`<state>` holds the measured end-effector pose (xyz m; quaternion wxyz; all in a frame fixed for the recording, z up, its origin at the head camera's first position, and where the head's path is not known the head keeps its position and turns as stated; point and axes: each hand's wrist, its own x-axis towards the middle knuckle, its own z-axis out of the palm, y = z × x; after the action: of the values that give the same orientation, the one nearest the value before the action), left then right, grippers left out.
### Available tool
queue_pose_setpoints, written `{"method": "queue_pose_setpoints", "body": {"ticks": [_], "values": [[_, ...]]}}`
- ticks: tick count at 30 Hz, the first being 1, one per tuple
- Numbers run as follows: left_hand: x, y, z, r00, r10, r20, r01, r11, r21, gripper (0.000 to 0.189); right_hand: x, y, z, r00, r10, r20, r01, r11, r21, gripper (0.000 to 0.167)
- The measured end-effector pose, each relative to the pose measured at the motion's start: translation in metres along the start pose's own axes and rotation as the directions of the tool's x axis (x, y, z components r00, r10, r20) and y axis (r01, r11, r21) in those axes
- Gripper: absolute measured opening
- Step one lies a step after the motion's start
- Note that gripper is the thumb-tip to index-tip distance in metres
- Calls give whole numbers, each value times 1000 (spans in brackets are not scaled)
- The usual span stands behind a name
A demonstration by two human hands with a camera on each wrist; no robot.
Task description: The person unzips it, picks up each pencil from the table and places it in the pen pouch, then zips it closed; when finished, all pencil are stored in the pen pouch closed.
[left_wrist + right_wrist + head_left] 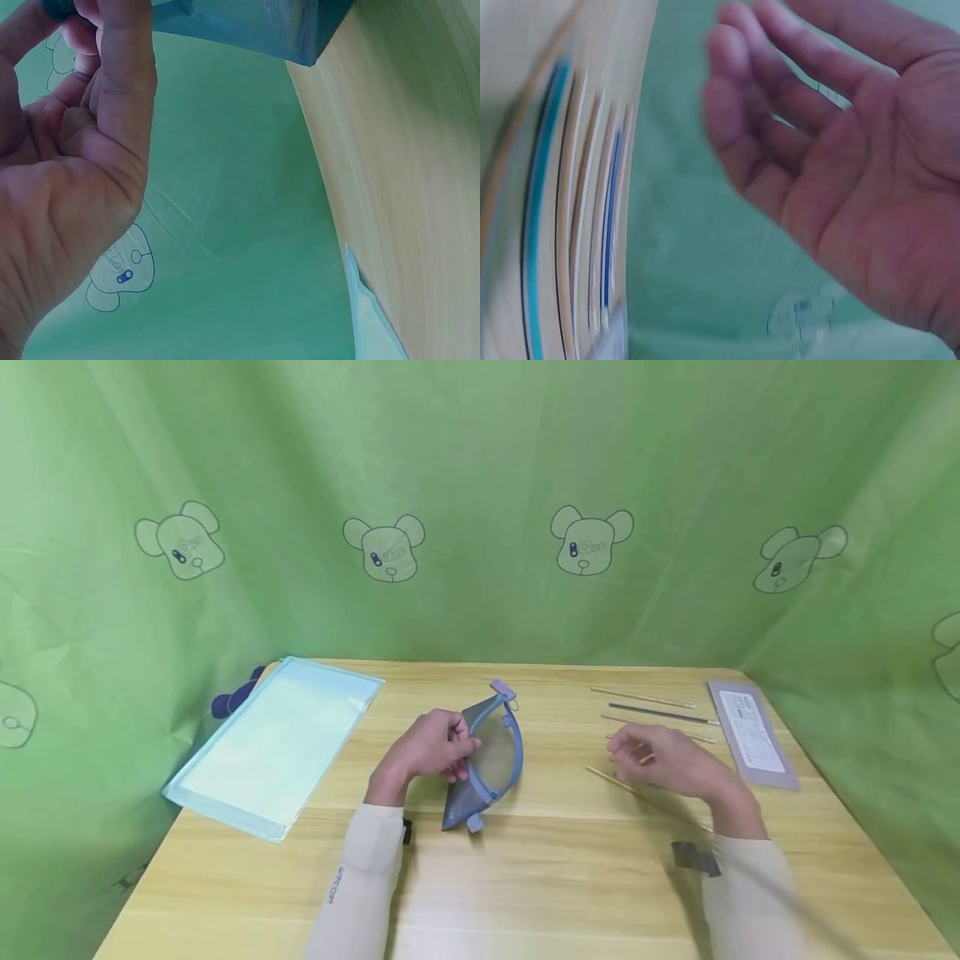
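The slender sticks [643, 697] lie on the bench [555, 877] just beneath and around the right hand [671, 764], their long axes running roughly sideways, with the right ends angled toward the person and the left ends pointing toward the zip pouch [454, 806]. The right hand is much the nearer to them; the left hand [433, 745] is well apart, at the pouch. The right fingers are loosely bent, with small gaps between them and nothing visibly gripped, though motion blur softens them. The left thumb and fingers pinch the near-left edge of the pouch's mouth, which gapes open toward the right hand; the pouch sits near the middle of the bench, its mouth's long axis running mostly away from the person. Counted, there is one pouch, one pale blue folder [288, 747] at the left, one labelled packet [787, 772] at the right, and at least five sticks in the head view, one of them a dark stick [663, 714]. The right wrist view also shows a teal stick [540, 187]; with the hand covering part of the row, the exact total cannot be told.
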<state>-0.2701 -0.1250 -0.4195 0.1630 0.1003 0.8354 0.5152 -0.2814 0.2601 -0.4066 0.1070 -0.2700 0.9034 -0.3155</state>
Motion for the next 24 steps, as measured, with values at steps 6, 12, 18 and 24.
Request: {"method": "queue_pose_setpoints", "body": {"ticks": [6, 12, 18, 24], "values": [[0, 0, -1, 1000, -10, 3, 10, 1000, 6, 22, -19, 18, -11, 983, 153, 105, -142, 984, -106, 24], [1, -1, -1, 1000, -16, 5, 16, 1000, 7, 22, -25, 27, -10, 960, 248, 127, -218, 952, -214, 24], [0, -1, -4, 1000, -12, 1, 12, 1000, 6, 22, -21, 36, -2, 932, 326, 159, -289, 933, -216, 36], [-2, -1, -6, 1000, -12, 0, 12, 1000, 12, 22, -18, 39, 4, 919, 359, 161, -324, 923, -206, 39]]}}
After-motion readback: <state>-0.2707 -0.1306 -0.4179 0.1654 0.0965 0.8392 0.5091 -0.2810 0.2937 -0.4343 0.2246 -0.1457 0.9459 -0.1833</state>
